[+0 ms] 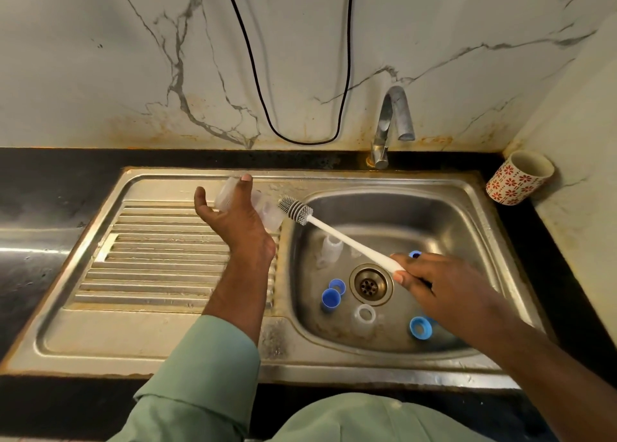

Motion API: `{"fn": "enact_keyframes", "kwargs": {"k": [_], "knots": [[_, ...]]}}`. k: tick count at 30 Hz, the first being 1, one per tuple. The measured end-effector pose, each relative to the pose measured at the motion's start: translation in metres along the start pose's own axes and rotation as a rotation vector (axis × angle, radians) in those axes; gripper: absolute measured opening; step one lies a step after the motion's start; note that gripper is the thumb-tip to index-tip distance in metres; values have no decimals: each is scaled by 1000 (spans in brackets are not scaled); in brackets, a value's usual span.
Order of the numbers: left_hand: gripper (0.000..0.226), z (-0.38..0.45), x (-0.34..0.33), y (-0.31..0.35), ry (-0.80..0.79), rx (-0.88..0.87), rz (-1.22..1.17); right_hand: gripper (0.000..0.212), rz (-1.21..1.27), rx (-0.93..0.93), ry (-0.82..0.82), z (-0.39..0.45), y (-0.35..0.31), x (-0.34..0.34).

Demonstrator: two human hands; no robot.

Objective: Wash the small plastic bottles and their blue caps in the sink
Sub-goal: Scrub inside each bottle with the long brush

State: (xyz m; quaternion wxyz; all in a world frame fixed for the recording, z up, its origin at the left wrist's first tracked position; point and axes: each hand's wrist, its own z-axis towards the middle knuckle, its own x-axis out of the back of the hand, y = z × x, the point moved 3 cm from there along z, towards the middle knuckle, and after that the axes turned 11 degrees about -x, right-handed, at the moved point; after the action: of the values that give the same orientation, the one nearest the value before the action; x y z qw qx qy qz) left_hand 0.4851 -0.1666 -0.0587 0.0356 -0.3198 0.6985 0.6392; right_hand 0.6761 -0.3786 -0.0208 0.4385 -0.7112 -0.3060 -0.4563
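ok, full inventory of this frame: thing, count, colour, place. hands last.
held bottle: 1, clear plastic, in the left hand above the drainboard
bottles in basin: 2 plainly seen, clear, one behind the drain, one in front of it
blue caps: 4 seen, two left of the drain, one front right, one partly hidden behind the right hand
bottle brush: 1, white handle, grey bristles, head near the held bottle's mouth
sink: 1, steel, basin right, ribbed drainboard left
tap: 1, chrome, behind the basin, no water visible
cup: 1, white with red flowers, right rear counter
cable: 1, black, hanging on the marble wall
left hand: holds the bottle
right hand: grips the brush handle
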Motion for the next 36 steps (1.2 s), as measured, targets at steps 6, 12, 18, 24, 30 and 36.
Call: {"fn": "enact_keyframes", "kwargs": {"k": [6, 12, 18, 24, 30, 36], "knots": [[78, 0, -7, -11, -91, -152, 75, 28, 112, -94, -78, 1, -21, -4], [84, -6, -12, -12, -249, -303, 189, 19, 369, -172, -309, -7, -45, 5], [83, -4, -12, -9, -317, -357, 238, 22, 426, -229, -370, -7, -60, 12], [83, -1, -9, -13, -314, -319, 230, 27, 512, -271, -397, -6, -60, 14], [80, -2, -11, -19, -296, -219, 178, 27, 536, -287, -389, -3, -55, 11], [78, -7, -12, -29, -420, -230, 306, 31, 600, -344, -430, -1, -48, 12]]}}
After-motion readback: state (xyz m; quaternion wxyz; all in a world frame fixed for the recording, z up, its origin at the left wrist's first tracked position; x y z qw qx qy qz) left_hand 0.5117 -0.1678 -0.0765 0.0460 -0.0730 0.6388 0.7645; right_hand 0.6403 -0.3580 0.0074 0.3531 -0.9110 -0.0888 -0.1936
